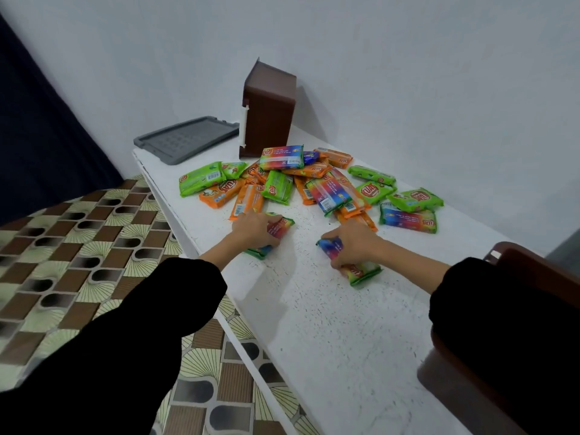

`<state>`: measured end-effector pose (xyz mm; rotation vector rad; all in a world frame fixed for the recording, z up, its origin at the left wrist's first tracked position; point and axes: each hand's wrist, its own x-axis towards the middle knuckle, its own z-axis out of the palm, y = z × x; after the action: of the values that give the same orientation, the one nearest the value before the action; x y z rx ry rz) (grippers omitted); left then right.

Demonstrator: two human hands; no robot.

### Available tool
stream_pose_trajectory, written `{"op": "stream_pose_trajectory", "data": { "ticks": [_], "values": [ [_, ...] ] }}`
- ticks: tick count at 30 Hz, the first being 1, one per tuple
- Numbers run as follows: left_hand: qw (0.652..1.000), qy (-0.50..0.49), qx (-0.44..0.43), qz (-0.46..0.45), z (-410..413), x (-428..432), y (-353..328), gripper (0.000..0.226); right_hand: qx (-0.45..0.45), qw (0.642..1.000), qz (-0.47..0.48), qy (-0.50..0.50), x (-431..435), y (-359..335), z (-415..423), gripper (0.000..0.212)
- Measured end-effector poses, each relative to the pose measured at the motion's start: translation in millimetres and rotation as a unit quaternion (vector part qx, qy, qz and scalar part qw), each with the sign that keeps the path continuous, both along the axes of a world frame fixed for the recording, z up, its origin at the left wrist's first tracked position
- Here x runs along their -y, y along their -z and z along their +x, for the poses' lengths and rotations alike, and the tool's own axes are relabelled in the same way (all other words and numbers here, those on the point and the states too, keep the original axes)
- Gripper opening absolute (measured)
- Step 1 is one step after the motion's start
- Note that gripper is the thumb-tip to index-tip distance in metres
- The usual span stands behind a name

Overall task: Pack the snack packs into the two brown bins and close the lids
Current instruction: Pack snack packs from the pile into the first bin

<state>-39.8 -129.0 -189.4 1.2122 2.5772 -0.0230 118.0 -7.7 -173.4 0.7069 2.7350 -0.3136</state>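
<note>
Head view, looking down from the near edge of a white speckled surface (329, 315).

The left hand (255, 229) covers the left rainbow pack (280, 230). Its fingers are curled over the top and the thumb is against the near side, grasping the pack, which lies flat towards the left edge.

The right hand (354, 243) covers the right rainbow pack (357, 271). Its fingers are clenched round the pack's middle, and the pack also lies flat about mid-surface. The two packs are apart, with bare surface between them. Both arms wear black sleeves.

Just beyond the hands is the pile of snack packs (314, 183), in green, orange and rainbow wrappers. They overlap loosely and spread from the left edge towards the right edge.

Behind the pile, at the far edge, the upright brown bin (270, 111) stands on end (a white latch shows on its left side). A grey lid (185, 139) lies flat at the far left corner, just beside this bin.

The near brown bin (533, 284) sits at the right edge, largely hidden by the right sleeve. Whether it holds any packs cannot be told.

Patterned floor tiles (78, 246) show to the left of the surface.
</note>
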Motion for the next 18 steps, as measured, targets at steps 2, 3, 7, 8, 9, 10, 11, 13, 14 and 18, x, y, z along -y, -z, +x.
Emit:
{"op": "stream_pose_trajectory", "data": {
  "ticks": [2,3,7,8,9,10,11,13,14,18],
  "values": [
    [1.0,0.023,0.004,0.017,7.9,-3.0,-7.3,0.069,-0.028,1.0,0.013,0.007,-5.0,-13.2,5.5,0.068],
    [0.999,0.035,0.007,0.03,12.9,-4.8,-12.4,0.069,-0.044,0.999,0.017,0.013,-8.0,-21.6,9.5,0.068],
    [0.993,0.085,0.019,0.085,36.4,-17.8,-48.3,0.071,-0.134,0.989,0.005,0.058,-25.3,-58.5,39.1,0.066],
    [0.99,0.102,0.02,0.098,43.4,-21.9,-59.0,0.07,-0.158,0.985,-0.003,0.072,-29.1,-69.1,50.1,0.066],
    [0.986,0.123,0.023,0.112,50.6,-25.8,-69.4,0.07,-0.18,0.98,-0.008,0.083,-31.6,-80.9,63.3,0.066],
    [0.981,0.146,0.029,0.124,58.2,-29.7,-79.6,0.07,-0.199,0.976,-0.007,0.09,-33.1,-93.6,78.3,0.066],
    [0.975,0.172,0.037,0.134,65.8,-33.0,-89.3,0.07,-0.214,0.972,-0.001,0.094,-33.0,-106.0,94.6,0.066],
    [0.962,0.222,0.061,0.147,82.5,-39.6,-107.2,0.07,-0.222,0.97,0.023,0.099,-28.7,-129.5,131.0,0.066],
    [0.954,0.247,0.075,0.151,91.9,-44.1,-114.5,0.07,-0.211,0.971,0.034,0.104,-24.5,-138.6,151.1,0.065],
    [0.914,0.366,0.107,0.142,143.1,-66.3,-132.3,0.067,-0.177,0.973,0.015,0.147,-3.8,-151.7,227.3,0.062]
  ]
}}
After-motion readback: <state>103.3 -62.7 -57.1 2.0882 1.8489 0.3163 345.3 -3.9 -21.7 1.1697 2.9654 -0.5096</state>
